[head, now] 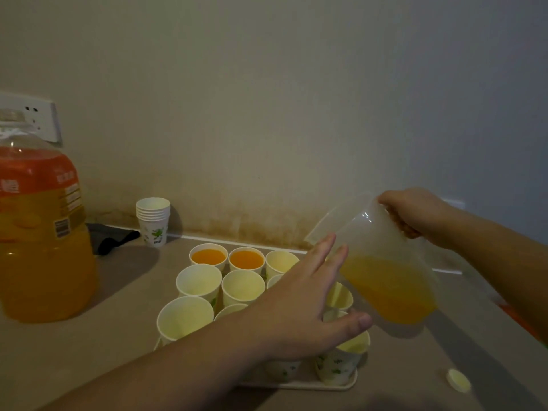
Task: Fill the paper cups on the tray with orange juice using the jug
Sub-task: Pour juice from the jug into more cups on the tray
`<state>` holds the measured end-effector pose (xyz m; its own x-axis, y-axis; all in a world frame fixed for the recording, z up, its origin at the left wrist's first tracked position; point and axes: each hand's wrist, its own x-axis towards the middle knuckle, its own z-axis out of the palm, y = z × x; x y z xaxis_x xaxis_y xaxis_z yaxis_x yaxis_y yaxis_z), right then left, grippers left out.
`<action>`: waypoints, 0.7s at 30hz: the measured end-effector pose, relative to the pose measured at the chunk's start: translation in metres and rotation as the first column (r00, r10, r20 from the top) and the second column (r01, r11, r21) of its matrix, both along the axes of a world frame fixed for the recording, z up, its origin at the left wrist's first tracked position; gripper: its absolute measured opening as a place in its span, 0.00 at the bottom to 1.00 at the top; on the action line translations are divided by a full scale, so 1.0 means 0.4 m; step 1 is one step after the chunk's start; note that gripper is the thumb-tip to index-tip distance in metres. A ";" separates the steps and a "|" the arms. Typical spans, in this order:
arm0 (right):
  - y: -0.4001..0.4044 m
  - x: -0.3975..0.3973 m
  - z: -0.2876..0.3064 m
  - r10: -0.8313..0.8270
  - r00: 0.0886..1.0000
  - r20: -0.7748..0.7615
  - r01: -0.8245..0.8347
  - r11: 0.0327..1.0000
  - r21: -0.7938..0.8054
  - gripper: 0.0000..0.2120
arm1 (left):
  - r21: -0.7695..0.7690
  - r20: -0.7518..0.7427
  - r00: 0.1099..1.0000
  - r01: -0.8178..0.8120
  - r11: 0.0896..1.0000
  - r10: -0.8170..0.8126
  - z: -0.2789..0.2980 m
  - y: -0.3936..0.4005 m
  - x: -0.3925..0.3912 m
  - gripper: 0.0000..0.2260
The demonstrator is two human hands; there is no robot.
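Head view: right hand (415,210) curls round the handle of the tilted jug (382,262), part full of juice, held above the tray (341,385) of paper cups (243,287) on the bench (89,351). Left hand (299,310), fingers spread, touches the jug's side. Two cups beyond the left hand hold juice.

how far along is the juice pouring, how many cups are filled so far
Done: two cups in the back row hold juice. In hand: the right hand tilts the jug; the left hand reaches open toward it. Left: the other visible cups look empty; some are hidden.
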<state>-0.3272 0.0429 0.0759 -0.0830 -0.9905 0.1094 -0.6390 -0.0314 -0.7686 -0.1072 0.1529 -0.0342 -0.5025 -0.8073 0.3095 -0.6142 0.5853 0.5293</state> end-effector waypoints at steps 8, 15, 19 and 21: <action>-0.009 0.038 0.004 0.023 0.995 -0.096 -0.023 1.000 -0.005 0.15 | 0.055 0.034 0.999 -0.008 0.998 0.006 -0.005 0.005 0.018 0.43; -0.006 0.075 0.013 0.015 0.982 -0.188 -0.017 1.000 -0.006 0.15 | 0.086 0.039 0.999 -0.017 0.996 0.014 -0.017 0.004 0.028 0.43; 0.001 0.094 0.020 0.027 0.970 -0.241 -0.027 1.000 0.004 0.15 | 0.105 0.052 0.998 -0.027 0.994 0.022 -0.017 0.006 0.029 0.43; 0.004 0.102 0.024 0.028 0.963 -0.269 -0.029 1.000 -0.001 0.15 | 0.115 0.055 0.998 -0.031 0.993 0.024 -0.017 0.007 0.030 0.43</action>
